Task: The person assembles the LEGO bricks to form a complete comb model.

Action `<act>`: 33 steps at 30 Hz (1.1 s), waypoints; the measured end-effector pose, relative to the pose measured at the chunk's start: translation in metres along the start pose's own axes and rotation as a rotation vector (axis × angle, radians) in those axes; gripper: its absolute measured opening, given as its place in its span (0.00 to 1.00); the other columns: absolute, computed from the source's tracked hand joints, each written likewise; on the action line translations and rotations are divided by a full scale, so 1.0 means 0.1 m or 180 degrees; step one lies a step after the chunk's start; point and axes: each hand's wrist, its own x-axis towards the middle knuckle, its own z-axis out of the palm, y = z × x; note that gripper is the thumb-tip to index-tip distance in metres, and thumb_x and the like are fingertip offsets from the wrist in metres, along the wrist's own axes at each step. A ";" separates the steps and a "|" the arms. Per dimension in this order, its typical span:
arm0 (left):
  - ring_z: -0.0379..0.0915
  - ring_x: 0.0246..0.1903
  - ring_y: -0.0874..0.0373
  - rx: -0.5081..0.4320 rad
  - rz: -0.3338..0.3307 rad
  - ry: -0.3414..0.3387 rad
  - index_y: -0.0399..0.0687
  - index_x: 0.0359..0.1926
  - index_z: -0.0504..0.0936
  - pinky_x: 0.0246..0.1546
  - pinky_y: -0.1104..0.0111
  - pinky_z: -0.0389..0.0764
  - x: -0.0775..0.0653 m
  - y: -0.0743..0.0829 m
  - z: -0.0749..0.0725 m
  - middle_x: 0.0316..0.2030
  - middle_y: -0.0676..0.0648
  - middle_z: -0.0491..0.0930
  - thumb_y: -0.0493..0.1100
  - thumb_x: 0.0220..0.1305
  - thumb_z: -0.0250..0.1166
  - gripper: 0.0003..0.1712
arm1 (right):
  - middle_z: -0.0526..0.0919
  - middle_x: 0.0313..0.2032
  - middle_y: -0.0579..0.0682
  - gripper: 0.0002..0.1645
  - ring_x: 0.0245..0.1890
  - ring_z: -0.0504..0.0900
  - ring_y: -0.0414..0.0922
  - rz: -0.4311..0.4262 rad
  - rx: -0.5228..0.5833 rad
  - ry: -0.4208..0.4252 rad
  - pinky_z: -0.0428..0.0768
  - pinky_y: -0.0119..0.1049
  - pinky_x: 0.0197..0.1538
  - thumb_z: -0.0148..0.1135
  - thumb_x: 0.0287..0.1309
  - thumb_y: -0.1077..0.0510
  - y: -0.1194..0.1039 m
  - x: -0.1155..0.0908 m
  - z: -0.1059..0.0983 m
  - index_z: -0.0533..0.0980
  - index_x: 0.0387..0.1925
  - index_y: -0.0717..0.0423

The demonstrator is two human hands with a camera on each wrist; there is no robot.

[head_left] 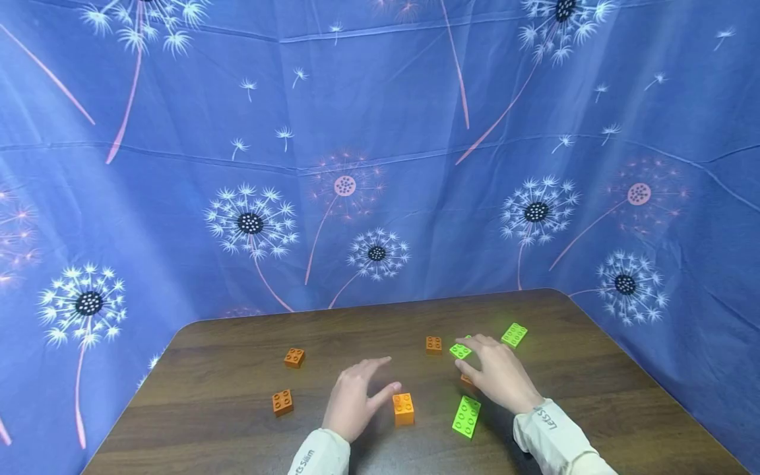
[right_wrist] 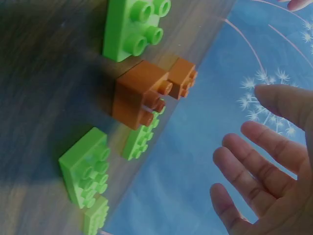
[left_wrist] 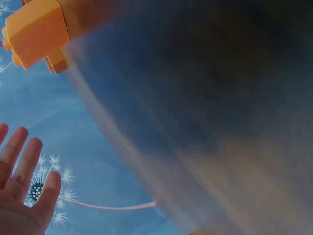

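My left hand (head_left: 356, 399) hovers over the table with straight, spread fingers and holds nothing. Just right of its thumb stands a tall bright-orange toy building brick (head_left: 404, 409); whether they touch, I cannot tell. In the left wrist view, this hand (left_wrist: 24, 183) appears empty, below the orange brick (left_wrist: 40, 33). My right hand (head_left: 499, 373) is held over a green brick (head_left: 460, 352) and a darker orange brick (head_left: 466, 380), covering part of both. Its fingers (right_wrist: 264, 169) are spread, with nothing between them, in the right wrist view. A longer green brick (head_left: 466, 417) lies between the hands.
Two orange bricks, one farther back (head_left: 294, 357) and one nearer (head_left: 282, 402), lie on the left. Beyond my right hand are another orange brick (head_left: 434, 345) and a green brick (head_left: 514, 335). A blue dandelion-print cloth (head_left: 415, 198) hangs behind the wooden table (head_left: 220, 369).
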 end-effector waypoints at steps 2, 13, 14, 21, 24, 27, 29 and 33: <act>0.78 0.58 0.43 -0.0140 -0.0033 -0.0055 0.51 0.62 0.81 0.60 0.43 0.74 -0.02 0.01 0.01 0.57 0.46 0.83 0.63 0.65 0.67 0.32 | 0.82 0.55 0.67 0.24 0.59 0.77 0.68 0.0032 -0.0003 -0.0091 0.71 0.66 0.62 0.72 0.59 0.56 0.02 -0.01 0.00 0.81 0.56 0.59; 0.73 0.63 0.37 -0.0453 -0.0244 -0.0502 0.51 0.64 0.79 0.61 0.41 0.73 -0.04 0.06 0.05 0.60 0.43 0.80 0.59 0.51 0.78 0.40 | 0.83 0.52 0.65 0.26 0.56 0.79 0.66 0.0062 -0.0082 -0.0361 0.74 0.63 0.59 0.75 0.55 0.54 0.15 -0.01 0.01 0.81 0.54 0.61; 0.72 0.63 0.37 -0.0431 -0.0241 -0.0536 0.51 0.64 0.79 0.61 0.42 0.73 -0.04 0.07 0.05 0.60 0.44 0.80 0.59 0.50 0.79 0.41 | 0.83 0.52 0.65 0.27 0.55 0.79 0.66 0.0061 -0.0086 -0.0377 0.75 0.63 0.59 0.75 0.55 0.54 0.16 -0.01 0.02 0.81 0.54 0.62; 0.77 0.58 0.44 -0.0171 -0.0209 -0.0718 0.49 0.62 0.81 0.58 0.47 0.77 -0.07 0.08 0.10 0.58 0.46 0.82 0.56 0.45 0.82 0.41 | 0.86 0.48 0.61 0.26 0.52 0.82 0.63 0.0021 -0.0120 -0.0461 0.78 0.60 0.56 0.77 0.52 0.53 0.21 0.00 0.04 0.83 0.51 0.63; 0.80 0.54 0.48 -0.0051 -0.0147 -0.0759 0.50 0.59 0.83 0.55 0.51 0.79 -0.07 0.08 0.12 0.55 0.48 0.83 0.55 0.46 0.81 0.38 | 0.87 0.47 0.59 0.26 0.50 0.83 0.62 0.0020 -0.0128 -0.0521 0.77 0.61 0.55 0.77 0.51 0.52 0.23 0.00 0.06 0.83 0.49 0.62; 0.81 0.53 0.49 0.0102 -0.0063 -0.0758 0.51 0.56 0.84 0.54 0.52 0.80 -0.06 0.08 0.13 0.53 0.50 0.85 0.53 0.46 0.82 0.34 | 0.87 0.45 0.57 0.25 0.48 0.84 0.60 -0.0012 -0.0150 -0.0541 0.76 0.62 0.54 0.78 0.50 0.51 0.24 0.00 0.08 0.84 0.48 0.60; 0.81 0.53 0.49 0.0208 -0.0032 -0.0751 0.51 0.54 0.85 0.53 0.52 0.80 -0.06 0.09 0.14 0.52 0.50 0.85 0.52 0.46 0.82 0.32 | 0.88 0.44 0.55 0.25 0.48 0.84 0.59 -0.0046 -0.0166 -0.0533 0.76 0.62 0.54 0.79 0.49 0.51 0.25 0.00 0.09 0.84 0.47 0.59; 0.81 0.52 0.48 0.0370 -0.0055 -0.0758 0.52 0.52 0.86 0.52 0.51 0.81 -0.05 0.11 0.15 0.51 0.49 0.86 0.51 0.46 0.83 0.29 | 0.88 0.43 0.53 0.24 0.47 0.84 0.59 -0.0088 -0.0183 -0.0510 0.77 0.61 0.52 0.79 0.48 0.51 0.27 -0.01 0.12 0.85 0.46 0.57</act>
